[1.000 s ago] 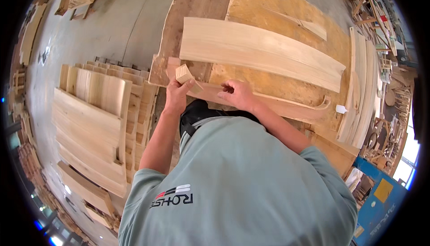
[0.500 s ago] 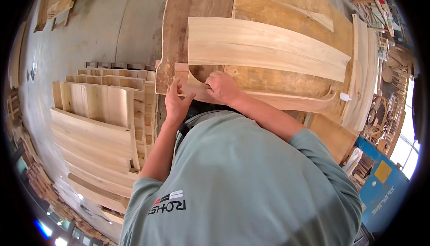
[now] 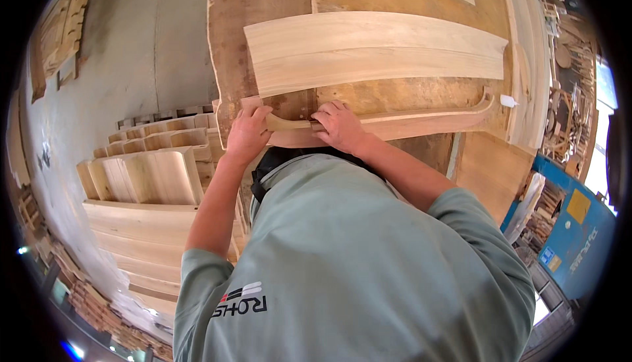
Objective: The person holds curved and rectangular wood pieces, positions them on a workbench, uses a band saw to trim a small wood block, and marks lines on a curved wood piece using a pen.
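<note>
A long curved wooden piece (image 3: 421, 123) lies along the near edge of the bench, its far right end bending upward. Around its left end, just beside an upright tip, my left hand (image 3: 249, 133) is closed. My right hand (image 3: 339, 127) rests on the scooped stretch of the same piece, fingers curled and pressed down. Under those fingertips shows the edge of a small brown piece (image 3: 316, 126) that looks like folded sandpaper; the rest of it is hidden by the hand. Just beyond both hands lies a wide, pale curved wooden panel (image 3: 382, 49).
The bench top (image 3: 263, 0) has a brown-stained left board. A small white bottle (image 3: 508, 101) lies near its right side, beside long pale boards (image 3: 526, 65). Stacked wooden panels (image 3: 141, 177) stand to my left. A blue machine (image 3: 573, 230) is at lower right.
My left hand has closed around the wooden piece's left end, where its fingers were spread before. My right hand has shifted slightly rightward along the piece. The whole view has tilted a little.
</note>
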The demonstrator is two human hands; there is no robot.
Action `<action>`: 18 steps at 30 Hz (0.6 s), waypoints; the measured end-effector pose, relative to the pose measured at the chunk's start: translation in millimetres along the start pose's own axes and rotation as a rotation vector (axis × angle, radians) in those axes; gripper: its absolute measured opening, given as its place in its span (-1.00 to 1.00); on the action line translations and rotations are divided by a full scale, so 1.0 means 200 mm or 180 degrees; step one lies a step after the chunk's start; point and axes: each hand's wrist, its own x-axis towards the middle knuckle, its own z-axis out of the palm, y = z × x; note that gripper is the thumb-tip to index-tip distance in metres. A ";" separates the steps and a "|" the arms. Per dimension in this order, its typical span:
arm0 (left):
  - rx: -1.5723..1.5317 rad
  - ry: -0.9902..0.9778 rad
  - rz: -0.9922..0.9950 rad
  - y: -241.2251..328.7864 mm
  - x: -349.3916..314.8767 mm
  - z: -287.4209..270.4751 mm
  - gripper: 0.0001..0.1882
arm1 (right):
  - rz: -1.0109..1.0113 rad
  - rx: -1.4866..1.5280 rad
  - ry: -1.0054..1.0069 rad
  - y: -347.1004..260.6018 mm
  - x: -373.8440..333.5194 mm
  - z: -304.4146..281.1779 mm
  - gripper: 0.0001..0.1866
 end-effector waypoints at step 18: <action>-0.0426 0.0189 0.0415 -0.05 -0.03 0.05 -0.50 | 0.0120 -0.0071 -0.0216 -0.03 0.02 0.05 -0.65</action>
